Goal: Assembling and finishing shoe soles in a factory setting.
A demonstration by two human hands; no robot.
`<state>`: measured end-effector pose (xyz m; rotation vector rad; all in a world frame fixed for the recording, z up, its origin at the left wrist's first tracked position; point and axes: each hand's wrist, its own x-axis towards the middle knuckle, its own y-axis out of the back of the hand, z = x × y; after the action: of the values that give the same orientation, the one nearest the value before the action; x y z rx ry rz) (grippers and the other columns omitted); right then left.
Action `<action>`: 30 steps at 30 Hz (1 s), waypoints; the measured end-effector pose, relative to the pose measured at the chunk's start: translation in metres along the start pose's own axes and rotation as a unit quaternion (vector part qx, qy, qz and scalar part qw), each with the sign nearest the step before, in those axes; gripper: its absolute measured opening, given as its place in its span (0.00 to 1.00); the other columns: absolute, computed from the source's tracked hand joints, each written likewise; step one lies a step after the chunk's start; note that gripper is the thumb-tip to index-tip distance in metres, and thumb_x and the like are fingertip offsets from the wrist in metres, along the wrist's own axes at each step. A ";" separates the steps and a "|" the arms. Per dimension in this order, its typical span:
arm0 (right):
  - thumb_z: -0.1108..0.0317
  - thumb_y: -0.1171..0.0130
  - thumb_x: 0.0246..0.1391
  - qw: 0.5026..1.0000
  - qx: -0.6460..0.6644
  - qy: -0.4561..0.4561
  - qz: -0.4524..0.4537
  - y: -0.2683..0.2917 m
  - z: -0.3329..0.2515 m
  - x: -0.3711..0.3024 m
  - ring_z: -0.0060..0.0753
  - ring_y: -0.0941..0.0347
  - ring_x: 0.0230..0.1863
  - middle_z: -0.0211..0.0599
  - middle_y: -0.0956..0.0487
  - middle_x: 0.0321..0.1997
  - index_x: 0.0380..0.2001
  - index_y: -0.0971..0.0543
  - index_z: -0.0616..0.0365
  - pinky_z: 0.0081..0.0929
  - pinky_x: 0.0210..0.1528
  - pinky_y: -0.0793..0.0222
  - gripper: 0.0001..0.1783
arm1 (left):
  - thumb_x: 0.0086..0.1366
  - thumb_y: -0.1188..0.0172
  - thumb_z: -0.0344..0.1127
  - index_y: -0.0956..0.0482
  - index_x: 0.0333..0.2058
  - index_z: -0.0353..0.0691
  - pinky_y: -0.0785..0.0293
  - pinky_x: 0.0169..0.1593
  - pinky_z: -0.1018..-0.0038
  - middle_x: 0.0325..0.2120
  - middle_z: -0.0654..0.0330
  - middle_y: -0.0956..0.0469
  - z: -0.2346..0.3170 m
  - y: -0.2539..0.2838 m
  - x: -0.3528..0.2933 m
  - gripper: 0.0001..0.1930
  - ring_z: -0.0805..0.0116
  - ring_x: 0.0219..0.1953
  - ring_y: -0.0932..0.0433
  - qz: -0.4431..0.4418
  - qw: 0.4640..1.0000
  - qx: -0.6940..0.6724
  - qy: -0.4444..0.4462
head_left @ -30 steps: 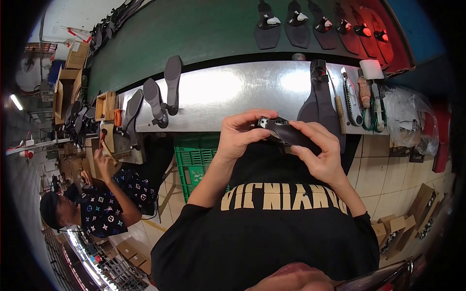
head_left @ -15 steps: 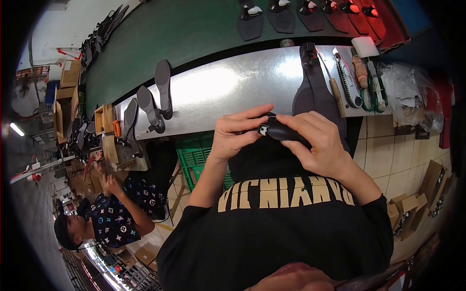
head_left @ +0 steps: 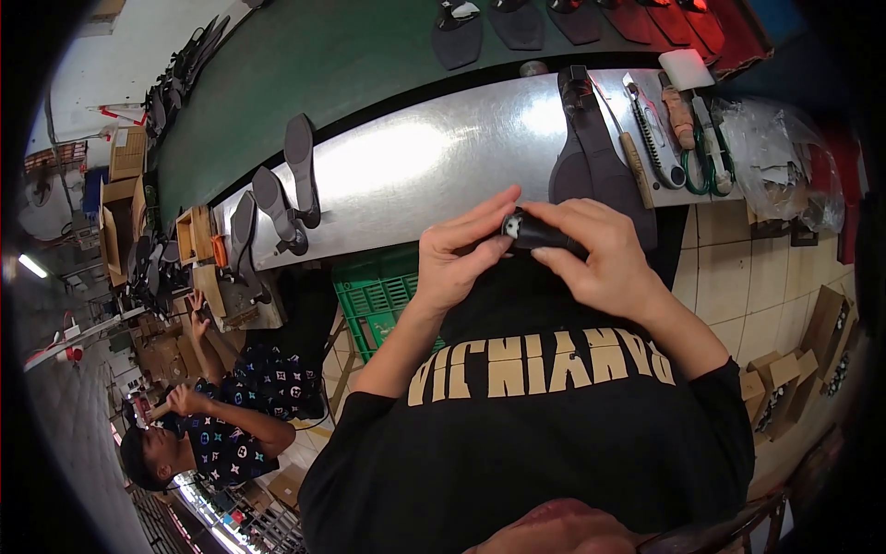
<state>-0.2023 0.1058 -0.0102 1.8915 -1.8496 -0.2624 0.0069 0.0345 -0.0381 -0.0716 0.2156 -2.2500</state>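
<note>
Both hands hold a small black shoe heel with a pale round end, just in front of my chest. My left hand pinches its left end with thumb and fingers. My right hand wraps over its right side from above. Much of the heel is hidden under the fingers. Right behind the hands, a black shoe sole piece lies on the shiny metal workbench.
Scissors, a knife and other hand tools lie at the bench's right end beside a crumpled plastic bag. Black high-heel soles stand at the left. A green conveyor carries more soles. A green crate sits below; another person works at lower left.
The view has shifted a little, so the bench sits lower in the picture. Both hands stay on the heel, fingers turning it slightly. The person at lower left has moved their arms.
</note>
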 end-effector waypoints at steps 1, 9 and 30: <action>0.77 0.35 0.45 0.998 0.046 -0.049 -0.009 0.000 0.002 -0.001 0.41 0.23 0.35 0.45 0.21 0.34 0.49 0.23 0.67 0.31 0.38 0.29 0.25 | 0.63 0.49 0.16 0.24 0.56 0.35 0.19 0.48 0.77 0.60 0.51 0.29 0.002 -0.003 0.001 0.22 0.66 0.55 0.24 0.019 0.998 -0.011 0.059; 0.79 0.38 0.44 0.999 0.010 -0.012 0.034 -0.008 0.014 -0.004 0.41 0.23 0.35 0.42 0.21 0.35 0.32 0.18 0.63 0.29 0.37 0.29 0.08 | 0.65 0.54 0.18 0.28 0.59 0.37 0.17 0.45 0.76 0.62 0.52 0.31 -0.009 -0.006 0.002 0.24 0.66 0.55 0.24 0.011 0.996 -0.036 0.081; 0.75 0.29 0.37 0.998 -0.030 0.046 -0.025 -0.008 0.019 -0.003 0.42 0.25 0.37 0.38 0.25 0.37 0.36 0.20 0.58 0.32 0.37 0.29 0.18 | 0.59 0.45 0.17 0.22 0.53 0.34 0.18 0.39 0.79 0.53 0.53 0.22 -0.013 -0.006 0.006 0.22 0.71 0.46 0.20 0.080 0.984 -0.089 0.135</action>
<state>-0.2044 0.1043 -0.0307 1.8786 -1.7183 -0.2401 -0.0030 0.0355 -0.0501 0.1526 0.5485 -2.0709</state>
